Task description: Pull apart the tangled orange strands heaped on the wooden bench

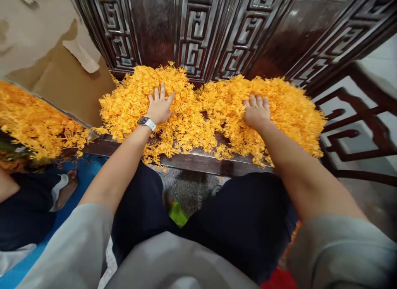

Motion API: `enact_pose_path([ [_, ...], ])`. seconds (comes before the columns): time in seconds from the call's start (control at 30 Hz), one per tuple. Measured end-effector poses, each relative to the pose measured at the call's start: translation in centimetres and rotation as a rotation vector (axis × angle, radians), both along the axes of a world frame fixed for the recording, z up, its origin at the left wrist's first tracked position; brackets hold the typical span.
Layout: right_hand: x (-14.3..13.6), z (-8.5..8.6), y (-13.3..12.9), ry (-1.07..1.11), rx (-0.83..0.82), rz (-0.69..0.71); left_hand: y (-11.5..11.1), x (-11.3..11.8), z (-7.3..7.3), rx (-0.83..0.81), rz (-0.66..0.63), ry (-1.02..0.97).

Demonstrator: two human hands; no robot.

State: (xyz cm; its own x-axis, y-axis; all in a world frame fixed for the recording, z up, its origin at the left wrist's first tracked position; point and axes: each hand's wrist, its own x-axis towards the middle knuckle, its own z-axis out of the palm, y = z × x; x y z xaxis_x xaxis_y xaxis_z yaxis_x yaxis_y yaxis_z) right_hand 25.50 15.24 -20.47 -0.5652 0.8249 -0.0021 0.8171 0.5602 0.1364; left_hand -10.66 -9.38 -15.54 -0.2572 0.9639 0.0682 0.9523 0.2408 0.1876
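Note:
Two heaps of orange-yellow artificial flowers lie side by side on a dark wooden bench [198, 157]. On the left flower heap [124, 100] rests my left hand [159, 107], palm down with its fingers spread. A watch with a white strap [147, 122] circles that wrist. My right hand [257, 110] presses on the right flower heap [291, 111], fingers stretched and apart, the thumb hidden. Neither hand is closed around any stems. Loose sprigs [158, 153] spill between the heaps and over the bench's front edge.
Carved dark wood panels [198, 28] stand behind the bench. At the left are a torn cardboard sheet [71, 69] and more orange flowers [34, 119]. Another person's leg [27, 198] is at lower left, by a blue surface [88, 173]. An openwork wooden armrest [356, 115] borders the right.

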Motion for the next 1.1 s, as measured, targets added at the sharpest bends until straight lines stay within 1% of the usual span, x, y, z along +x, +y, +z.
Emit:
enact_pose_path([
  [0.07,-0.2,0.7,0.5,-0.018,0.002,-0.029,-0.2,0.1,0.3,-0.008,-0.018,0.006],
  [0.1,-0.6,1.4,0.6,-0.038,-0.013,-0.016,-0.3,0.1,0.5,-0.013,-0.027,0.003],
  [0.13,-1.1,2.5,0.7,-0.068,-0.050,0.004,-0.5,0.0,0.7,-0.018,-0.033,-0.005],
  [0.2,-2.9,5.1,0.2,-0.140,-0.157,0.026,-0.7,-0.1,1.3,-0.024,-0.040,-0.030],
  [0.23,-4.2,6.4,-0.5,-0.164,-0.195,0.023,-0.9,-0.1,1.7,-0.024,-0.043,-0.041],
  [0.27,-5.7,7.5,-1.6,-0.160,-0.199,0.020,-1.1,-0.2,2.0,-0.023,-0.046,-0.048],
  [0.3,-7.4,8.4,-3.0,-0.122,-0.169,0.028,-1.2,-0.2,2.4,-0.022,-0.051,-0.050],
  [0.33,-9.3,8.8,-4.7,-0.045,-0.095,0.063,-1.4,-0.3,2.7,-0.020,-0.055,-0.046],
  [0.37,-11.4,8.8,-6.7,0.078,-0.008,0.138,-1.6,-0.2,2.9,-0.016,-0.059,-0.040],
  [0.4,-13.6,8.3,-8.8,0.205,0.042,0.225,-1.7,-0.2,3.1,-0.012,-0.060,-0.033],
  [0.43,-15.7,7.6,-10.8,0.306,0.039,0.302,-1.9,-0.2,3.2,-0.008,-0.060,-0.025],
  [0.5,-19.2,5.5,-14.0,0.391,-0.062,0.395,-1.9,-0.1,3.0,0.000,-0.057,-0.018],
  [0.53,-20.5,4.5,-15.0,0.391,-0.132,0.394,-1.9,-0.2,2.8,0.002,-0.055,-0.020],
  [0.6,-21.7,2.9,-15.8,0.383,-0.241,0.358,-1.7,-0.3,2.2,0.004,-0.047,-0.027],
  [0.63,-21.7,2.5,-15.7,0.395,-0.274,0.324,-1.6,-0.4,1.9,0.005,-0.042,-0.030],
  [0.7,-20.8,2.5,-14.8,0.465,-0.325,0.267,-1.3,-0.6,1.4,0.014,-0.037,-0.034],
  [0.83,-17.7,4.1,-13.2,0.621,-0.506,0.240,-0.8,-0.9,0.9,0.022,-0.033,-0.058],
  [0.9,-16.0,5.2,-12.7,0.681,-0.522,0.237,-0.7,-1.0,0.8,0.006,-0.031,-0.071],
  [0.97,-14.2,6.5,-12.0,0.752,-0.442,0.230,-0.6,-1.2,0.6,-0.006,-0.036,-0.067],
  [1.03,-12.1,8.3,-11.1,0.804,-0.303,0.226,-0.5,-1.4,0.4,-0.002,-0.037,-0.047],
  [1.1,-9.9,10.2,-10.1,0.812,-0.159,0.235,-0.4,-1.6,0.3,0.004,-0.031,-0.029],
])
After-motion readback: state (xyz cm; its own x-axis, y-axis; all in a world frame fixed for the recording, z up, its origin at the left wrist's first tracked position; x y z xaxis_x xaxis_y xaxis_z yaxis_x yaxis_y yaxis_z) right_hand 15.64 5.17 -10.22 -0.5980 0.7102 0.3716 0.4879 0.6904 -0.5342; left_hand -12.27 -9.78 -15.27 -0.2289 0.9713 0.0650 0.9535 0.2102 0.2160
